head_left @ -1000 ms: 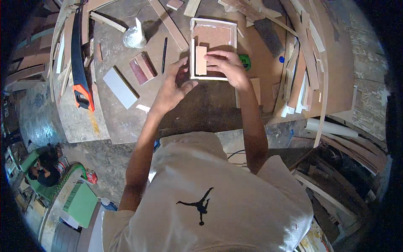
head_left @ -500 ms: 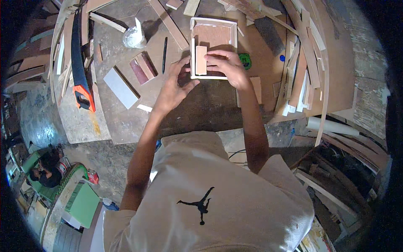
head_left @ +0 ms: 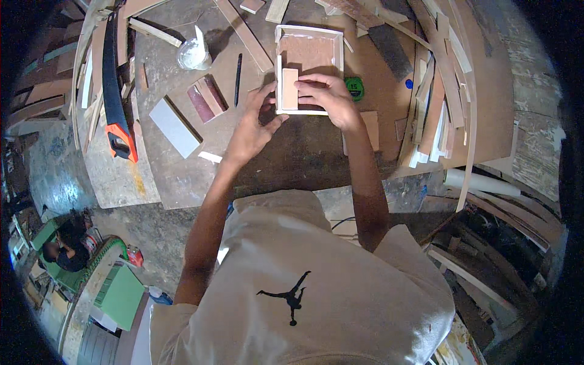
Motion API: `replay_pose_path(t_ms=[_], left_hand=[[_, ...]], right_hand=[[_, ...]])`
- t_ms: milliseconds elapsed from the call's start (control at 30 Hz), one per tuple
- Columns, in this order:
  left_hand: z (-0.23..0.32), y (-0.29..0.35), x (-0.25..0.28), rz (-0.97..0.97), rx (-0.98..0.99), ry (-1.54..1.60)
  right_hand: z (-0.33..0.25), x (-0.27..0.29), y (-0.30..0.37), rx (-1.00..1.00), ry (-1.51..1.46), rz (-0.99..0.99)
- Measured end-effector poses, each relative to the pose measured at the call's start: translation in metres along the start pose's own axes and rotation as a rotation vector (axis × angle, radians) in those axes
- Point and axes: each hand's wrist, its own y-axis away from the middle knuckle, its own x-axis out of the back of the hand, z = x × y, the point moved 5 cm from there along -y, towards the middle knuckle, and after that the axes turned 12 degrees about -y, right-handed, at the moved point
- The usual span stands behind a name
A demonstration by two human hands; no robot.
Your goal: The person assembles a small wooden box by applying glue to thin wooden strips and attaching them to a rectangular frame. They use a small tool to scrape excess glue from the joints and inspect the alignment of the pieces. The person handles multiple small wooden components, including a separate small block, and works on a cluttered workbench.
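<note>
A shallow wooden box (head_left: 338, 48) with pale thin walls and a reddish-brown bottom lies on the workbench in front of me. A small tan rectangular wooden block (head_left: 290, 90) is inside it, up against the left wall near the front corner. The fingertips of my right hand (head_left: 333, 102) press on the block's right side, with the wrist over the box's front right corner. My left hand (head_left: 252, 126) grips the box's front left corner, fingers at the outer left wall and thumb by the front edge. Some of the left fingertips are hidden behind the wall.
Left of the box lie a black pencil-like stick (head_left: 238, 79), a sanding block (head_left: 207, 98), a white-faced board (head_left: 175, 126) and a handsaw (head_left: 115, 91). A jar of white paste (head_left: 194, 56) stands farther back. A green tape measure (head_left: 354, 89) sits on the right, beside piled wood strips (head_left: 435, 103).
The block has shifted very slightly left and toward me, closer to the left wall, with my right fingers on it. My left hand keeps almost the same place.
</note>
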Motion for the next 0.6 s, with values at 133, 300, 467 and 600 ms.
replay_pose_path(t_ms=[133, 300, 467, 600], left_hand=[[0.007, -0.001, 0.001, 0.007, -0.013, -0.058], [0.011, -0.003, 0.003, 0.050, -0.021, -0.085], [0.014, -0.002, 0.004, 0.045, 0.000, -0.132], [0.010, -0.003, 0.002, 0.025, 0.034, -0.096]], right_hand=[[-0.001, -0.001, 0.000, 0.016, -0.018, -0.025], [0.000, -0.001, 0.000, -0.024, 0.005, -0.001], [-0.001, -0.002, -0.001, -0.011, -0.008, -0.012], [-0.001, -0.002, -0.001, -0.011, 0.002, -0.003]])
